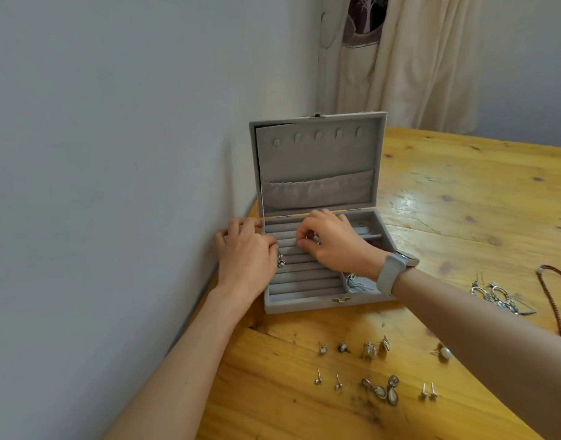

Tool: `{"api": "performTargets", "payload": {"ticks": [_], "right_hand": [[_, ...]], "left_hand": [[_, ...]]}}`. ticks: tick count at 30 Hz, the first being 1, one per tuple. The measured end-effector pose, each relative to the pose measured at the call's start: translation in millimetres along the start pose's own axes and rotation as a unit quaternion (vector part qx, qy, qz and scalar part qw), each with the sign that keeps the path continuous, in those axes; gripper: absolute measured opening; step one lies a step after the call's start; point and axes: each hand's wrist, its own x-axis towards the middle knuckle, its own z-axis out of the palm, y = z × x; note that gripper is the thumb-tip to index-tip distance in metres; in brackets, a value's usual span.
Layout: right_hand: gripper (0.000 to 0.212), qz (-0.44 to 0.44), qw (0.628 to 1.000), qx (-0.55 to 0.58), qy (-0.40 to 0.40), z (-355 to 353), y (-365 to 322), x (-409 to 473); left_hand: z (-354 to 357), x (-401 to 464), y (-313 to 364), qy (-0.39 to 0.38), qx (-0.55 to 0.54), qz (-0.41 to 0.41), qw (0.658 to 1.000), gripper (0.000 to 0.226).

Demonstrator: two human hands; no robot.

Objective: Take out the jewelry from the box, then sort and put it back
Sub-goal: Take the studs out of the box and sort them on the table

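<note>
A wooden table (463, 192) with knots and a glossy sheen filled the lower right; a pale grey wall (114, 122) stood along its left edge; cream curtains (409, 58) hung behind, a dark printed patch (364, 20) near their top.

Home room, likely bedroom: knotty pine table (447, 192) under both hands, plain painted wall (114, 122) just left of left hand (245, 258), cream curtain (409, 58) hanging beyond right hand (331, 241).

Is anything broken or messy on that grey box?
Yes, one thing: the grey lining panel inside the jewelry box lid has come away at its upper left corner, leaving a dark gap. The earrings on the table lie in tidy rows.
</note>
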Motion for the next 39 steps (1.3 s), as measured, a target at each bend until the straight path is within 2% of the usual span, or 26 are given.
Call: {"api": "performTargets", "payload": {"ticks": [4, 11, 18, 22, 27, 30, 32, 36, 39], "right_hand": [[0.010, 0.020, 1.000, 0.013, 0.018, -5.9, 11.7, -11.6], [0.006, 0.045, 0.997, 0.050, 0.043, -11.5, 20.5, -24.4], [0.010, 0.051, 0.994, 0.083, 0.058, -18.7, 26.3, -35.8], [0.008, 0.058, 0.991, 0.103, 0.064, -24.2, 26.1, -47.4], [0.011, 0.063, 0.985, 0.129, 0.091, -36.6, 17.2, -87.4], [0.009, 0.071, 0.980, 0.149, 0.108, -37.5, 8.7, -128.4], [0.010, 0.079, 0.979, 0.147, 0.120, -33.5, 6.4, -161.3], [0.007, 0.107, 0.978, 0.115, 0.135, -20.2, 12.0, -225.0], [0.009, 0.138, 0.979, 0.054, 0.139, -10.0, 22.3, -257.8]], "left_hand": [[-3.6, 4.0, 5.0, -0.012, 0.026, 0.012, 1.000, 0.026], [-11.7, 17.7, 10.4, -0.074, -0.001, -0.058, 0.996, 0.019], [-3.9, 21.4, 12.4, -0.124, 0.053, -0.039, 0.990, 0.026], [-4.9, 12.0, 14.6, -0.086, 0.001, -0.041, 0.995, 0.021], [-20.7, -24.2, 24.6, 0.040, -0.133, -0.055, 0.989, 0.012], [-22.4, -69.5, 46.8, 0.047, -0.233, -0.028, 0.971, 0.003], [-17.8, -102.5, 67.0, 0.043, -0.280, 0.003, 0.959, 0.006], [0.1, -156.8, 108.1, 0.035, -0.296, 0.054, 0.953, 0.003], [15.0, -174.0, 136.4, 0.025, -0.282, 0.086, 0.955, 0.010]]}}
